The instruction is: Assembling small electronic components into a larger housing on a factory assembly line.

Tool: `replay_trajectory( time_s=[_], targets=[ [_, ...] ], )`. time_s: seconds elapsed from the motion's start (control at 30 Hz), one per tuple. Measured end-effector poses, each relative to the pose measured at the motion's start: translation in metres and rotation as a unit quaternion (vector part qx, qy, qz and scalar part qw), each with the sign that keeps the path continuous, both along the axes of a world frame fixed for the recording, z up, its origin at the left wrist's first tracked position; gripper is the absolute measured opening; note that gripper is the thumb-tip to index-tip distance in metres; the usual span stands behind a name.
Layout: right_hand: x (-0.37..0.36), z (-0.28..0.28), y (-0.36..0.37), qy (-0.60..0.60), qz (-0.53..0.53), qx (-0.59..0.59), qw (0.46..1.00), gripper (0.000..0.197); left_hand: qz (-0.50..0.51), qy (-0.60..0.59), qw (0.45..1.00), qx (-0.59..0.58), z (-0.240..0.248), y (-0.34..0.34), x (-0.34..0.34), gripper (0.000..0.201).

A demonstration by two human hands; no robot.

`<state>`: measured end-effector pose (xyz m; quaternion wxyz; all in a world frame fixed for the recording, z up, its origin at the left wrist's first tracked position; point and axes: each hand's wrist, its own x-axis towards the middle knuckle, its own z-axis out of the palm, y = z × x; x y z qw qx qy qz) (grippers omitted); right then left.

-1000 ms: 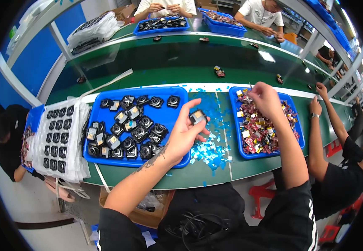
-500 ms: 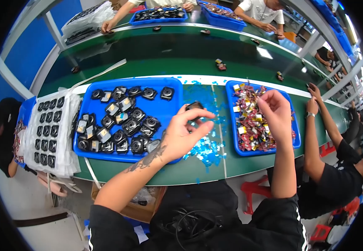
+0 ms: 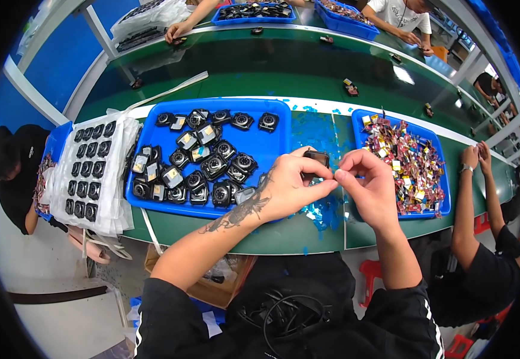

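My left hand is closed around a black smartwatch case, held above the bench between two blue trays. Thumb and fingers of my right hand are pinched together, touching or almost touching the left fingertips. Whatever lies in that pinch is too small to make out. Left of my hands, a blue tray holds many black watch cases, some turned with their round backs up. To the right, another blue tray is heaped with small red circuit boards bearing yellow and white bits.
Scraps of blue film litter the green bench. White packing sheets with rows of black cases are stacked at far left. A green conveyor belt carries scattered parts beyond the trays. Co-workers sit opposite and to both sides. An open carton is below the bench.
My right hand has moved left from over the circuit board tray to meet my left hand at the watch case. The whole view has shifted, so the bench appears further right.
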<state>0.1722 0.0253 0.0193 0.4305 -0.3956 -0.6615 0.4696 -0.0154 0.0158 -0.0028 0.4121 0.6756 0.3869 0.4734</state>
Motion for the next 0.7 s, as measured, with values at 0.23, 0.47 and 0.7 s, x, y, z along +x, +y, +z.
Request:
replay_trajectory(
  time_s=[0.23,0.47,0.7],
  targets=[
    [0.001,0.005,-0.013,-0.133,0.02,0.207,0.969,0.012,0.024,-0.01,0.994,-0.11,0.005,-0.003,-0.002,0.015],
    [0.006,-0.002,-0.009,-0.125,-0.044,0.085,0.987,0.02,-0.039,-0.152,0.962,-0.222,0.009,0.0,-0.004,0.017],
    [0.004,-0.017,-0.004,0.146,0.066,-0.036,0.986,0.012,-0.148,-0.165,0.944,-0.244,0.005,0.001,-0.005,0.013]
  ],
)
